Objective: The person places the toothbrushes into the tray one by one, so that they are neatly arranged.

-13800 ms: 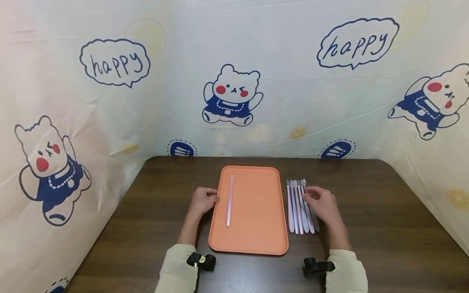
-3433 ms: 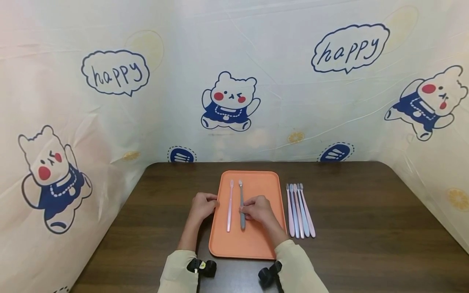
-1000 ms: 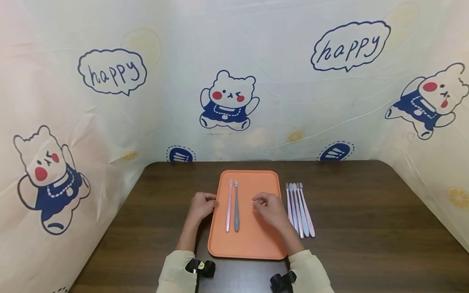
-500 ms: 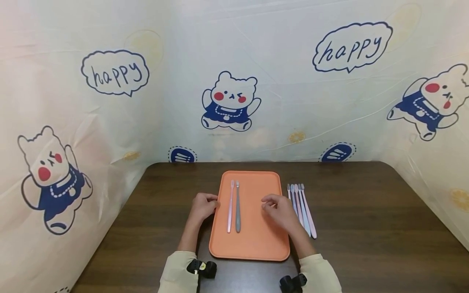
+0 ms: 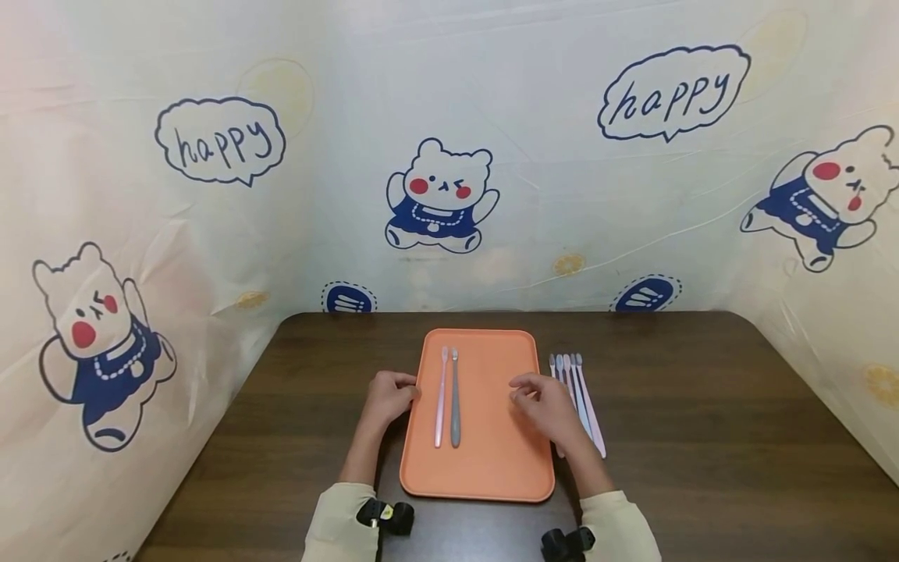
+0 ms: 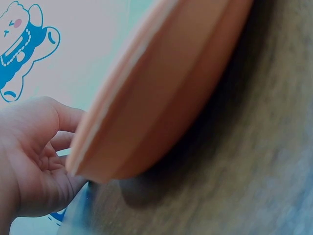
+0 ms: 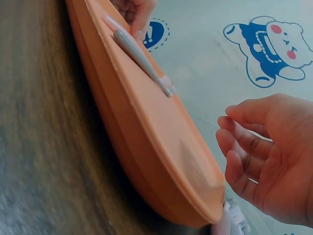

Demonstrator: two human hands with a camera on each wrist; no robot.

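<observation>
An orange tray (image 5: 485, 460) lies on the table, and my left hand (image 5: 389, 394) holds its left rim between thumb and fingers. In the left wrist view the fingers reach behind the tray wall (image 6: 142, 107). Two toothbrushes lie side by side in the tray's left half, heads at the far end: a pink toothbrush (image 5: 440, 402) and a grey toothbrush (image 5: 455, 406). My right hand (image 5: 551, 410) hovers over the tray's right edge, fingers loosely bent and holding nothing. Just beyond it lies a row of several pink and blue toothbrushes (image 5: 591, 410), partly hidden by the hand.
The dark wooden table (image 5: 702, 406) extends on both sides of the tray. A pale curtain (image 5: 548, 179) with printed bears and lettering stands behind and around it. Each sleeve carries a small black wrist camera (image 5: 396, 517).
The right hand took a grey toothbrush from the row, laid it beside the pink one in the tray and let go. Since then it has drawn rightward. The left hand stays at the rim.
</observation>
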